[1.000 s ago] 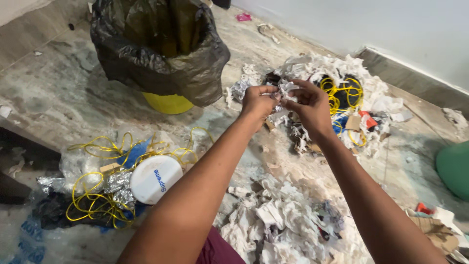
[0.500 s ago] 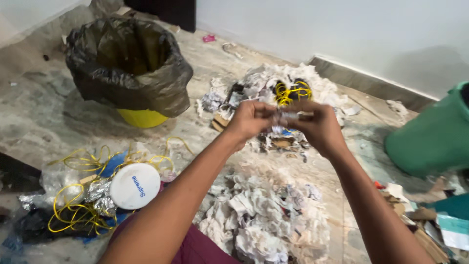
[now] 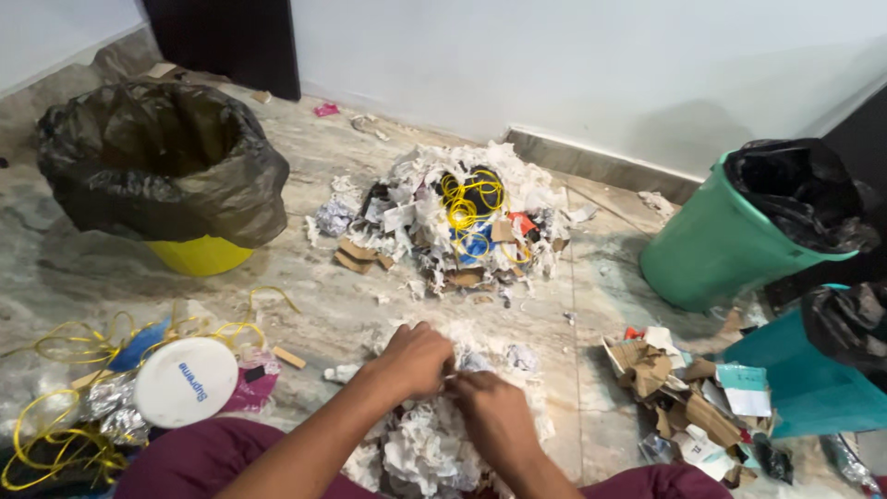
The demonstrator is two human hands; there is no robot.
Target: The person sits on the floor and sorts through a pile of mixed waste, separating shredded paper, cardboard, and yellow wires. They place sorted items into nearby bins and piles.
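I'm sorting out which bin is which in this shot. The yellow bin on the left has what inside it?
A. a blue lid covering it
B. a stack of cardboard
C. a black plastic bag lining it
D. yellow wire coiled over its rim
C: the yellow bin shows only at its base, with a black plastic bag draped over its rim and open at the top.

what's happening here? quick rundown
A person sits on the floor, both hands down on a heap of crumpled white paper scraps. The left hand and right hand meet over a small scrap. A mixed waste pile lies ahead, between a yellow bin and a green bin.
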